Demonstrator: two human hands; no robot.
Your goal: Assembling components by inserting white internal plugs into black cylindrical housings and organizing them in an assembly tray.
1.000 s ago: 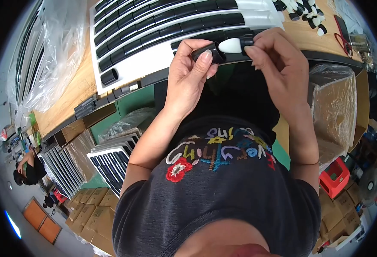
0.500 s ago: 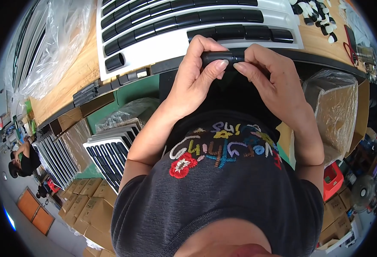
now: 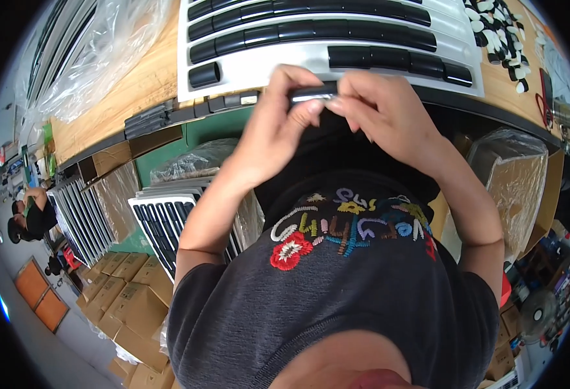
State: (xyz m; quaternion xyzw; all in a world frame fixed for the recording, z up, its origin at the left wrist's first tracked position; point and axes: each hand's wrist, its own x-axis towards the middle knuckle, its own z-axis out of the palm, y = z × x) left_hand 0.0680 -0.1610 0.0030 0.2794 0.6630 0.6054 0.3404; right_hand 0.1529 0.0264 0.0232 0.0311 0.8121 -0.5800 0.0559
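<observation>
My left hand (image 3: pixel 282 120) and my right hand (image 3: pixel 379 110) meet just off the near edge of the bench, both pinching one small black glossy strip (image 3: pixel 314 92) between their fingertips. Right behind them lies a white grille panel (image 3: pixel 265 61) with rows of black glossy inserts (image 3: pixel 311 29); one short insert (image 3: pixel 204 74) sits alone at its left end. My hands cover most of the strip.
The wooden bench (image 3: pixel 129 91) carries clear plastic wrap (image 3: pixel 97 45) at left and a pile of small black-and-white clips (image 3: pixel 499 29) at right. Below stand stacked grilles (image 3: pixel 168 223), cardboard boxes (image 3: pixel 126 285) and a bag-lined carton (image 3: pixel 518 175). Another person (image 3: pixel 32 217) is at far left.
My hands have drawn back from the grille's lower row toward my chest, keeping the black strip between them. The view has shifted down and left.
</observation>
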